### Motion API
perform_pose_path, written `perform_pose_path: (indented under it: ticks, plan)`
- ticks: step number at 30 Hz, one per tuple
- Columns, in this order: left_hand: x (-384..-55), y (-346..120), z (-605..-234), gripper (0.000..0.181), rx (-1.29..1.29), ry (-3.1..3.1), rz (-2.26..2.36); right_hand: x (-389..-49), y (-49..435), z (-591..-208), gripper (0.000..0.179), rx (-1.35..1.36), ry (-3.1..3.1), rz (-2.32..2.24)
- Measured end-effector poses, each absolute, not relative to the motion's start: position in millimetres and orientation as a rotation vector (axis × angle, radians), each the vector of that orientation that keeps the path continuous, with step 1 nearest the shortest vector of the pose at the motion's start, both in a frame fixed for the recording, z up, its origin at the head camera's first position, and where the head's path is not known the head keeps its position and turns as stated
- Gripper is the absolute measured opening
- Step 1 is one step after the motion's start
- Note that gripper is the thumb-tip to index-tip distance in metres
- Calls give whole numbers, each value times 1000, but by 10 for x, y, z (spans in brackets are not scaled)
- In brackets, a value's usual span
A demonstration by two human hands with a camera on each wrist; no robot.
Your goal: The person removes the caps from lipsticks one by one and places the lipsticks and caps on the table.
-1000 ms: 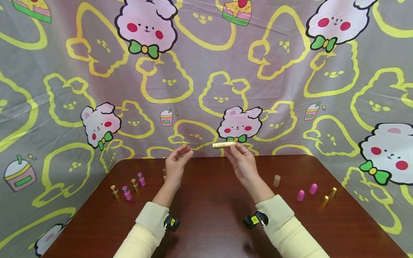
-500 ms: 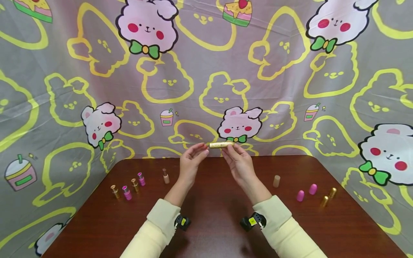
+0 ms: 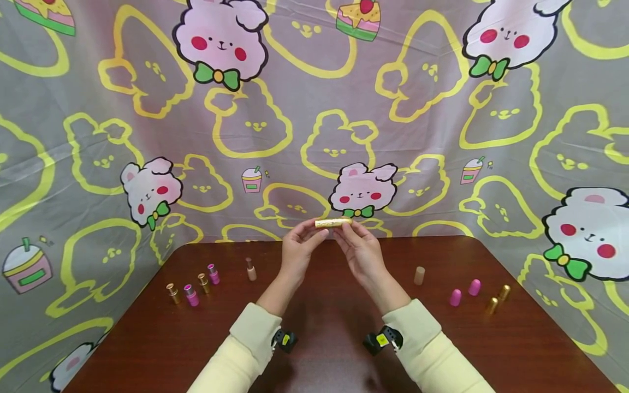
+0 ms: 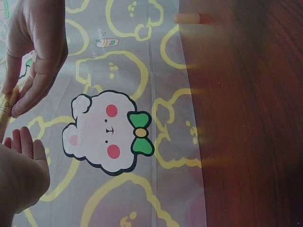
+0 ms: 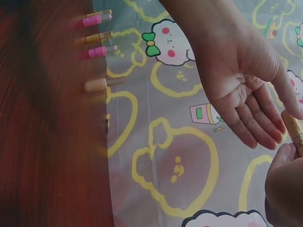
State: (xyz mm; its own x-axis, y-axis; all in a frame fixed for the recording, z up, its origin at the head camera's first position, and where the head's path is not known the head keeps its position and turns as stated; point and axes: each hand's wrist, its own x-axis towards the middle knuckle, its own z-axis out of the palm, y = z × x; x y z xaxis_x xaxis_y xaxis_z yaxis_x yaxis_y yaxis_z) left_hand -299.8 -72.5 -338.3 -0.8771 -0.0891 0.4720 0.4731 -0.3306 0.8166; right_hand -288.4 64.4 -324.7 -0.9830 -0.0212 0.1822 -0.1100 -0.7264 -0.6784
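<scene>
A gold patterned lipstick (image 3: 330, 223) is held level in mid-air above the far part of the table. My right hand (image 3: 362, 254) pinches its right end between thumb and fingers. From the other side, my left hand (image 3: 296, 252) meets the left end with thumb and fingertips. Dark lettering shows on the lipstick in the left wrist view, where the upper hand (image 4: 40, 47) is my right. In the right wrist view the left hand (image 5: 236, 66) shows its palm, the lower fingers free of the lipstick. Part of the hold is cut off at that frame's edge.
Uncapped lipsticks stand upright on the left, gold ones (image 3: 173, 295), pink ones (image 3: 192, 296) and a beige one (image 3: 251, 272). On the right stand a beige cap (image 3: 419, 275), pink caps (image 3: 456, 297) and gold caps (image 3: 493, 305). A patterned curtain (image 3: 304, 131) closes off the table's (image 3: 334, 327) back and sides.
My left hand has moved right and its fingertips have reached the lipstick's left end. The right hand has shifted slightly left with the lipstick. The beige lipstick has come into sight.
</scene>
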Motion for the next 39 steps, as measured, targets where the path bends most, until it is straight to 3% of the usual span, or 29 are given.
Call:
perform_pose_path:
  ticks: [25, 31, 39]
  plan:
    - [-2965, -726, -3409, 26, -452, -1577, -2216, -2851, 620, -3324, 16, 300, -1201, 2801]
    - [-2998, -798, -3404, 9, -419, -1487, -2253, -2873, 723, -3283, 18, 292, -1141, 2778]
    - [-2992, -901, -3385, 14, -413, -1431, -2318, -2893, 842, -3265, 17, 243, -1135, 2791]
